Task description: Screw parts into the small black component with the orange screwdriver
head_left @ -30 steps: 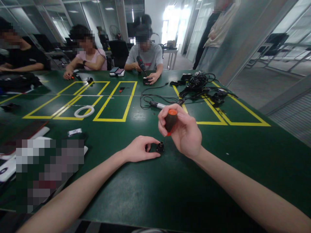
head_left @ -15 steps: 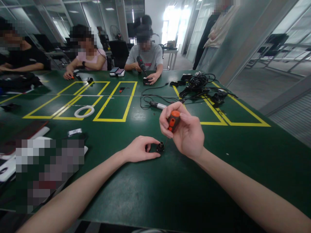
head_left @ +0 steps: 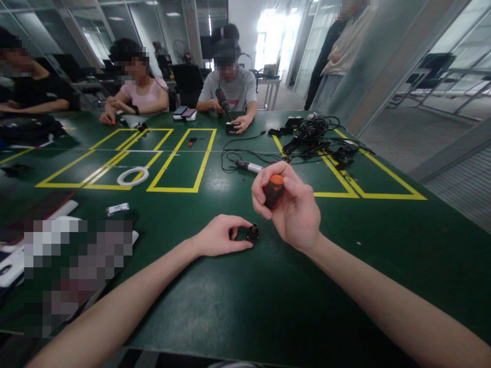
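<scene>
1. The screwdriver (head_left: 274, 191) has a dark handle with an orange end, raised above the table (head_left: 199, 306) in the right hand (head_left: 297, 209). It stands nearly upright, end cap up (its thin shaft is faint, the tip unclear).
2. The small black part (head_left: 252, 233), round with a short upright tube, sits between the left hand's (head_left: 220, 236) fingertips, nearer the table's near edge than its far edge.

Can't follow the thin shaft of the screwdriver (head_left: 274, 191) to its tip, nor tell contact from a gap at the small black part (head_left: 252, 234), just below frame centre. Can't see the handle fully behind the right hand (head_left: 297, 212). Can't make out the pixelated items (head_left: 86, 260) at lower left, nor the right forearm (head_left: 387, 291) beyond the right edge.
</scene>
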Demonstrator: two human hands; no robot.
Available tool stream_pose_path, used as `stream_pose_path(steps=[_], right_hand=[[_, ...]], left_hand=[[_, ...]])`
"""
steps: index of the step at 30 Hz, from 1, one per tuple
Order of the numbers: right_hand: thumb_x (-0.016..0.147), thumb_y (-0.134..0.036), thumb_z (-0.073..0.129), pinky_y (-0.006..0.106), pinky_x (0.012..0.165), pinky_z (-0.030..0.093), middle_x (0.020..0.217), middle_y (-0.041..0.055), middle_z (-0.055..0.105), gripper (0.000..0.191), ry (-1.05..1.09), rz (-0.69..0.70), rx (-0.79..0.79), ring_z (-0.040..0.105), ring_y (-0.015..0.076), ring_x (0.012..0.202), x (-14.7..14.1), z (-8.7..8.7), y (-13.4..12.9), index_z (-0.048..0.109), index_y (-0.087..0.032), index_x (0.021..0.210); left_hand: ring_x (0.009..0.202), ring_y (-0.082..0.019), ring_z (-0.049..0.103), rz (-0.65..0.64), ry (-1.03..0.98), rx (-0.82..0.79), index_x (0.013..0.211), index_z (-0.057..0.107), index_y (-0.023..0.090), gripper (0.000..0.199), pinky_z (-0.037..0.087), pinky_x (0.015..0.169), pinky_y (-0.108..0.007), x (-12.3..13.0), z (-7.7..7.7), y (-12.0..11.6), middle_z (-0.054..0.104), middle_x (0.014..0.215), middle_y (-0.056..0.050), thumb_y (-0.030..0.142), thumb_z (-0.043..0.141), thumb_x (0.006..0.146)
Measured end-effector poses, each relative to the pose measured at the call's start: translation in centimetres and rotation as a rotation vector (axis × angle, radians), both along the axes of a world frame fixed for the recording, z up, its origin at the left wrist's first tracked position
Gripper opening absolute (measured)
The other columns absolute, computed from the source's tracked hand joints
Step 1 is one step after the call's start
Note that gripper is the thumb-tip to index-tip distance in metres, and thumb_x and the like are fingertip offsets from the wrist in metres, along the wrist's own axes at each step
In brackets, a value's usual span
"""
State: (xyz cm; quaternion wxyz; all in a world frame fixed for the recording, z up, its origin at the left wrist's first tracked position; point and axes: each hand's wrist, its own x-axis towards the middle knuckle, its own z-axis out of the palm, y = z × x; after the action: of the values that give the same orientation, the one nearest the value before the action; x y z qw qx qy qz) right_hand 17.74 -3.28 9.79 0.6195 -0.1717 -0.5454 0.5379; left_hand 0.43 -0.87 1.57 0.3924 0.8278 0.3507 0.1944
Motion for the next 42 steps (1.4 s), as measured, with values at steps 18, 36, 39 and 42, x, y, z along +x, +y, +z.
stream_pose_path(steps=[18, 36, 39, 42], right_hand=[[0.089, -0.027, 0.047, 0.023, 0.047, 0.029, 0.068, -0.0036, 0.049, 0.011, 0.018, 0.062, 0.034, 0.038, 0.0103, 0.051, 0.1, -0.56, -0.02, 0.056, -0.02, 0.09], [0.091, -0.025, 0.048, 0.023, 0.048, 0.029, 0.071, -0.0036, 0.049, 0.012, 0.007, 0.085, 0.027, 0.038, 0.0094, 0.052, 0.16, -0.75, -0.24, 0.058, -0.02, 0.093], [0.092, -0.026, 0.048, 0.023, 0.049, 0.03, 0.072, -0.0032, 0.05, 0.012, -0.007, 0.091, 0.032, 0.039, 0.0092, 0.053, 0.2, -0.69, -0.24, 0.058, -0.019, 0.093], [0.093, -0.026, 0.047, 0.024, 0.049, 0.03, 0.073, -0.0032, 0.05, 0.013, -0.017, 0.103, 0.038, 0.039, 0.0092, 0.054, 0.27, -0.67, -0.26, 0.058, -0.019, 0.094]], left_hand=[[0.054, -0.008, 0.05, -0.013, 0.004, 0.019, 0.111, 0.077, 0.016, 0.037, 0.038, 0.056, -0.02, -0.01, -0.02, 0.12, 0.058, 0.061, 0.006, 0.037, 0.08, 0.081], [0.052, -0.008, 0.05, -0.009, 0.01, 0.023, 0.108, 0.077, 0.015, 0.035, 0.038, 0.057, -0.02, -0.02, -0.13, 0.15, 0.057, 0.06, 0.006, 0.037, 0.08, 0.081], [0.052, -0.008, 0.05, -0.017, 0.004, 0.032, 0.107, 0.077, 0.014, 0.035, 0.038, 0.057, -0.02, -0.01, -0.15, 0.15, 0.056, 0.06, 0.006, 0.037, 0.08, 0.081], [0.052, -0.008, 0.051, -0.017, -0.003, 0.038, 0.107, 0.077, 0.014, 0.034, 0.038, 0.057, -0.02, -0.01, -0.11, 0.12, 0.056, 0.06, 0.006, 0.036, 0.08, 0.081]])
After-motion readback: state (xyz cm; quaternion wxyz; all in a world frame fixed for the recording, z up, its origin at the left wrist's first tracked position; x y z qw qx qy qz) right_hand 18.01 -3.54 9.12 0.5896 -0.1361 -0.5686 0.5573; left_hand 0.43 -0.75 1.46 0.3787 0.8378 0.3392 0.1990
